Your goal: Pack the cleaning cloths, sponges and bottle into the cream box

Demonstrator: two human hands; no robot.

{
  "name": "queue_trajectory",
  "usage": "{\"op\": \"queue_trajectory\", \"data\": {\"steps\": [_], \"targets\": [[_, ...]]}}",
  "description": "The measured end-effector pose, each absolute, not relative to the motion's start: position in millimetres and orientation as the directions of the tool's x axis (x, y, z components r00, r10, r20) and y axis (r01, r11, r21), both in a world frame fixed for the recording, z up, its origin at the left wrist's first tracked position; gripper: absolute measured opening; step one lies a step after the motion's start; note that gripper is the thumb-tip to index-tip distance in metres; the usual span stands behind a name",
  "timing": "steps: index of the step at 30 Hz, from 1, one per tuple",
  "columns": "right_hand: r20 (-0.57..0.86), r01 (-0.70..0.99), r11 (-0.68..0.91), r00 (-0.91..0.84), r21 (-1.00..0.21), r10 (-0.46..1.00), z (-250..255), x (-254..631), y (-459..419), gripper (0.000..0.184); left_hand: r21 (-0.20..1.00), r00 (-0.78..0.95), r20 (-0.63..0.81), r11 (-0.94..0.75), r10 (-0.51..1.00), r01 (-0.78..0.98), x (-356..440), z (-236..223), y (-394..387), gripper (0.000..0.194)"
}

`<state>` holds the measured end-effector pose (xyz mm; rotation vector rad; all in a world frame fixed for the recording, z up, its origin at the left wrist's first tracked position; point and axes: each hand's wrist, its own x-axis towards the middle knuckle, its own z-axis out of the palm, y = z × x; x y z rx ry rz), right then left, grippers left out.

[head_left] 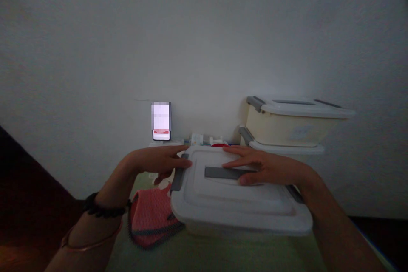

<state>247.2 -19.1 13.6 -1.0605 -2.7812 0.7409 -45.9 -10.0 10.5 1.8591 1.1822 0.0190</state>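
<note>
A white lidded storage box (pixel 236 204) sits in front of me, its lid on and turned at a slight angle. A grey handle strip (pixel 223 172) runs along the lid's middle. My right hand (pixel 255 163) lies on the lid with fingers spread, partly covering that strip. At the box's left edge, my left hand (pixel 164 161) has its fingers stretched apart over the rim, beside the grey side latch (pixel 179 174). The right-side latch (pixel 295 194) is partly hidden by my right wrist. A pink knitted cloth (pixel 153 216) with a dark edge lies left of the box.
Two more lidded boxes are stacked at the back right, the upper box (pixel 287 125) on the lower box (pixel 287 148). A lit phone (pixel 161 121) stands against the wall (pixel 204 51). Small items, one a red thing (pixel 219 145), are behind the box on the green table surface (pixel 223 255).
</note>
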Motion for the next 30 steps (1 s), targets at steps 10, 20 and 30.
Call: {"op": "queue_trajectory", "data": {"steps": [10,20,30], "targets": [[-0.099,0.613,0.631,-0.75,-0.476,0.654,12.7,247.7,-18.0,0.052,0.726,0.555,-0.441,-0.083,0.706,0.682,-44.6,6.7,-8.7,0.068],[-0.084,0.606,0.641,-0.754,-0.471,0.651,13.0,247.3,-18.0,0.054,0.764,0.621,-0.391,-0.136,0.679,0.63,-47.2,-0.1,-3.5,0.064],[-0.082,0.605,0.641,-0.754,-0.472,0.652,12.9,247.3,-19.1,0.051,0.741,0.59,-0.37,-0.156,0.718,0.653,-45.8,-1.7,-7.6,0.061]]}}
